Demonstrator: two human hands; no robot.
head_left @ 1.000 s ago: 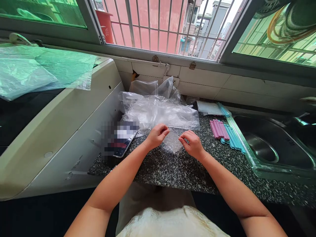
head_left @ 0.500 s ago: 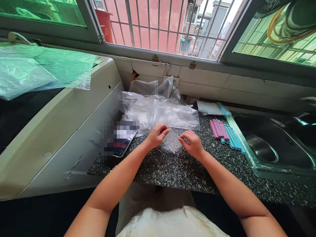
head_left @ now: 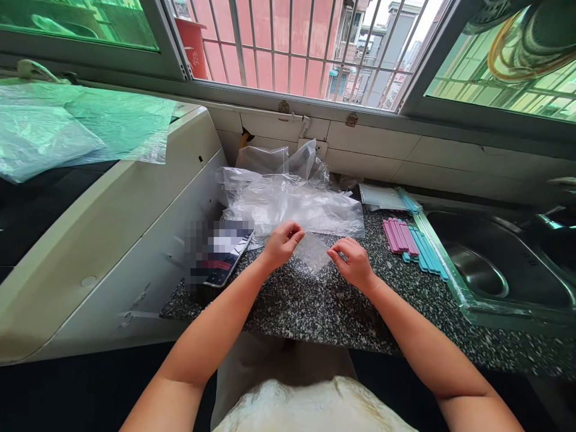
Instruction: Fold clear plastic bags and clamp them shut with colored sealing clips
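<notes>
Pinched between both hands, a small clear plastic bag (head_left: 314, 252) is held just above the speckled countertop (head_left: 315, 306): its left edge is gripped by the left hand (head_left: 281, 243), its right edge by the right hand (head_left: 354, 262), fingers closed on the film. Just behind, a heap of clear plastic bags (head_left: 288, 201) is piled. Pink and blue sealing clips (head_left: 411, 240) are lined up beside the sink (head_left: 495, 270), and a phone (head_left: 222, 252) lies to the left.

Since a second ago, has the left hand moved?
Yes, slightly: the left hand has lifted up-frame toward the pile of clear bags, pinching the small clear bag; the phone stays put.
</notes>
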